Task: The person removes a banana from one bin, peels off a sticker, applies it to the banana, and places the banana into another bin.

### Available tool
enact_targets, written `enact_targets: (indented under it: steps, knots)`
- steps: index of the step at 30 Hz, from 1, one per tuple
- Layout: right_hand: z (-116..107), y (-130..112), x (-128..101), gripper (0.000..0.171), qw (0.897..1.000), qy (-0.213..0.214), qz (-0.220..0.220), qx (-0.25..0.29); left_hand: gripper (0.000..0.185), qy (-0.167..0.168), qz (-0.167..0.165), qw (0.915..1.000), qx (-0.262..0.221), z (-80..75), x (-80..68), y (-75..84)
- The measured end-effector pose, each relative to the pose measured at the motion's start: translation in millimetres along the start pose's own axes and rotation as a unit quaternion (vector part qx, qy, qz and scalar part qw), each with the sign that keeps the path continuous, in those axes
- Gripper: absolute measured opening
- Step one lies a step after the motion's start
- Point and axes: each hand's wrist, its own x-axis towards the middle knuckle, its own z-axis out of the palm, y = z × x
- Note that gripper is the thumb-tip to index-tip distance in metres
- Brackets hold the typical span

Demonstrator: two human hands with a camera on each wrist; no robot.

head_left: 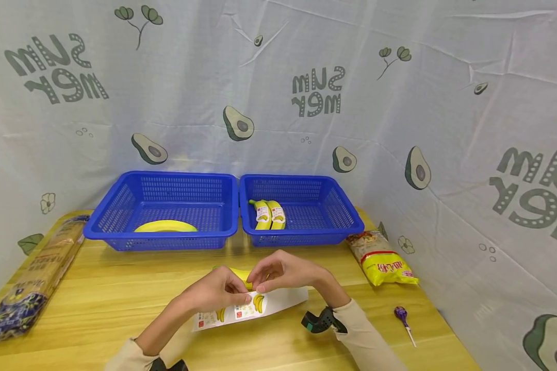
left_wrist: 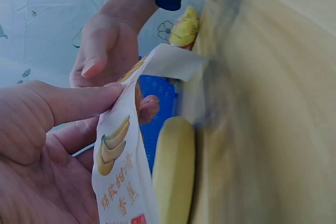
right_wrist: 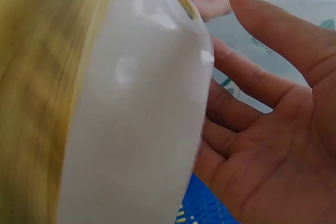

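A white sticker sheet [head_left: 255,305] printed with small bananas lies partly lifted off the wooden table [head_left: 97,304]. My left hand [head_left: 218,291] pinches the sheet [left_wrist: 118,156] between thumb and fingers. My right hand [head_left: 283,272] hovers beside it with the palm [right_wrist: 273,145] spread, and its fingertips reach the sheet's raised edge. The sheet's blank back [right_wrist: 142,119] fills the right wrist view. A bare yellow banana [head_left: 239,273] lies on the table just behind both hands, and it shows again as the banana [left_wrist: 173,171] beside the sheet in the left wrist view.
Two blue baskets stand at the back: the left basket [head_left: 120,206] holds one banana [head_left: 164,225], the right basket [head_left: 325,206] two labelled bananas [head_left: 269,214]. A yellow snack bag [head_left: 382,257] and a purple lollipop [head_left: 401,314] lie right; a long packet [head_left: 32,278] lies left.
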Motion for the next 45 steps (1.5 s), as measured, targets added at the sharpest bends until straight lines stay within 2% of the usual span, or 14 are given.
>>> enact_targets:
  steps: [6, 12, 18, 23, 38, 45]
  knots:
    - [2.2, -9.7, 8.1, 0.035, 1.0, -0.01, -0.006, -0.009, 0.021, 0.018, 0.002, 0.9998, 0.003, -7.2, 1.2, 7.1]
    - [3.2, -14.2, 11.4, 0.04, 1.0, 0.01, -0.014, -0.009, 0.017, 0.032, -0.003, 0.9993, -0.019, -13.9, -0.5, 7.1]
    - [2.8, -16.3, 9.0, 0.04, 0.999, 0.035, -0.013, -0.011, 0.016, 0.022, 0.0, 0.9975, -0.067, -30.2, -7.1, 7.0]
    - [1.6, -15.3, 8.3, 0.036, 0.999, 0.047, -0.015, -0.015, 0.016, 0.015, -0.02, 0.9964, -0.081, -39.2, -9.9, 5.5]
    - [11.9, -20.1, 13.7, 0.026, 0.994, 0.071, -0.069, -0.035, 0.019, 0.018, -0.034, 0.9916, -0.124, -34.3, -6.3, 4.2]
    - [11.2, -19.7, 15.7, 0.025, 0.994, 0.065, -0.071, -0.043, 0.021, 0.006, -0.017, 0.9898, -0.141, -34.3, -5.9, 2.3]
